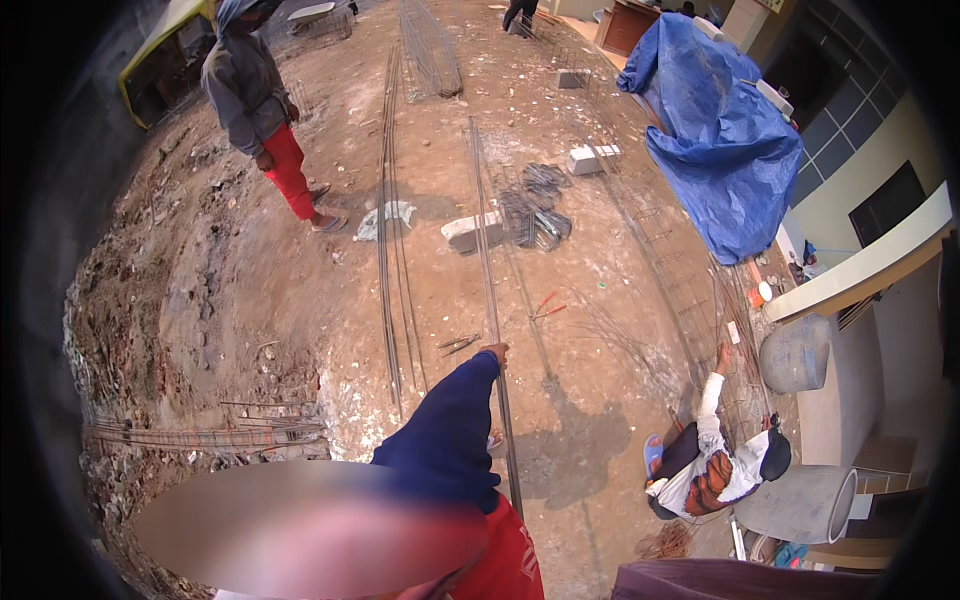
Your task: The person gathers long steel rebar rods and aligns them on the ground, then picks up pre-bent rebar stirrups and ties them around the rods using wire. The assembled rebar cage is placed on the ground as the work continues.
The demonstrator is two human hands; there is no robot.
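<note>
Neither of my hands shows. A maroon cloth [740,582] crosses the lower right edge, with no hand visible on it. Close in front, a person's navy sleeve [440,420] reaches forward from the lower middle, above red trousers [515,555]. That person's hand [497,352] is closed around long thin steel bars [486,255] running away over the ground. A blurred patch hides the area left of the sleeve. Pliers with red handles [548,306] lie right of the bars; a dark hand tool [460,344] lies to their left.
More long bars [388,200] run along the left. Concrete blocks [472,232] and dark bundles [535,205] sit mid-ground. A person in grey [245,95] stands far left; another [715,470] crouches right, beside concrete cylinders [795,355]. A blue tarp [715,130] covers something.
</note>
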